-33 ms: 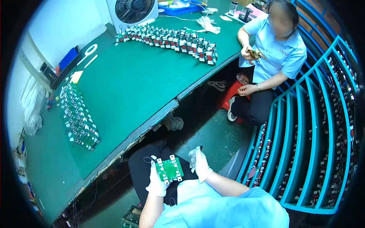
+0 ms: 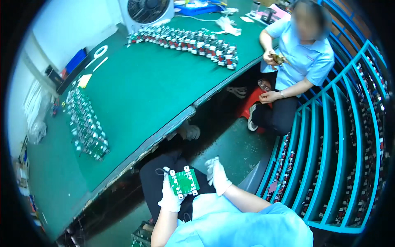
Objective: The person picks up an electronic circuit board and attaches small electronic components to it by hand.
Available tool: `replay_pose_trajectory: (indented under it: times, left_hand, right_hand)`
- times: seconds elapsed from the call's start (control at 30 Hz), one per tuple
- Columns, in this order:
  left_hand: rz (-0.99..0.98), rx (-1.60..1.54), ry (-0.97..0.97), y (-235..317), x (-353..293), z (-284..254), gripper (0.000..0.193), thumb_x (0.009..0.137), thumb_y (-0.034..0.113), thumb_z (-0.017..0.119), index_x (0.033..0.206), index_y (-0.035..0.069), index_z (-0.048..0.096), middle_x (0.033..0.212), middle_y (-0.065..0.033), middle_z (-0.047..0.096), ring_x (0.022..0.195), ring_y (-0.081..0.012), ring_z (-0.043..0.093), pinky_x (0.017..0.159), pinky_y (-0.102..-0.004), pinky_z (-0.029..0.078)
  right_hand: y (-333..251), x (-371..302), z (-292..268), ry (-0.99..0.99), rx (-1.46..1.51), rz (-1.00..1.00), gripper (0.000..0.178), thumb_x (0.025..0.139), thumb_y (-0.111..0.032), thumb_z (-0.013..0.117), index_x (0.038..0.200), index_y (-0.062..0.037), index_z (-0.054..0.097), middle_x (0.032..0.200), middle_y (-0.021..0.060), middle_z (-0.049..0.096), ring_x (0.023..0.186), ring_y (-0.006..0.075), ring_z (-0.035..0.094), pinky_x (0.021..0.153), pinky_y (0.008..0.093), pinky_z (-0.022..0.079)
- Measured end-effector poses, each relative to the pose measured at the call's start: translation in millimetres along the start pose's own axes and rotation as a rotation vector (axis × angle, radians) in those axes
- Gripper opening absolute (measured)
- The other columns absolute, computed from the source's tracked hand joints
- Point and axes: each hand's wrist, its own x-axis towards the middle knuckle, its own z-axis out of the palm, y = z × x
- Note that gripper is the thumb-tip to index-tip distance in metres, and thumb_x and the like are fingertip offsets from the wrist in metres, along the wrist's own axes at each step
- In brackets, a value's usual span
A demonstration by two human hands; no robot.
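Observation:
My left hand, in a white glove, holds a green circuit board above my lap. Metal tabs stick out at the board's corners, and a thin dark loop of wire shows by its upper left corner. To the right of the board, apart from it, my gloved right hand is raised with its fingers stretched out and nothing visible in it.
A green-topped table carries a row of boards with red and white parts, another group of green boards and a fan. A co-worker sits ahead at right, beside blue shelving. A crate stands low by my left arm.
The view has shifted slightly, so the table and co-worker sit a little further right. A dark tip seen at my right fingers no longer shows. The board stays in my left hand.

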Motion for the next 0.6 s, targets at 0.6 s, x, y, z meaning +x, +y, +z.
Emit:
replay_pose_trajectory:
  times: [0.6]
  left_hand:
    - [0.187, 0.044, -0.114, 14, -42, 24, 0.057, 0.095, 0.05, 0.035, 0.118, 0.002, 0.054, 0.115, -0.0178, 0.06, 0.097, -0.0324, 0.063, 0.083, -0.0412, 0.053]
  right_hand:
    - [-109, -39, 48, -0.17, -0.968, -1.078, 0.008, 0.078, -0.01, 0.064, 0.083, -0.0031, 0.064, 0.073, 0.0113, 0.06, 0.062, 0.0277, 0.058, 0.058, 0.034, 0.047]
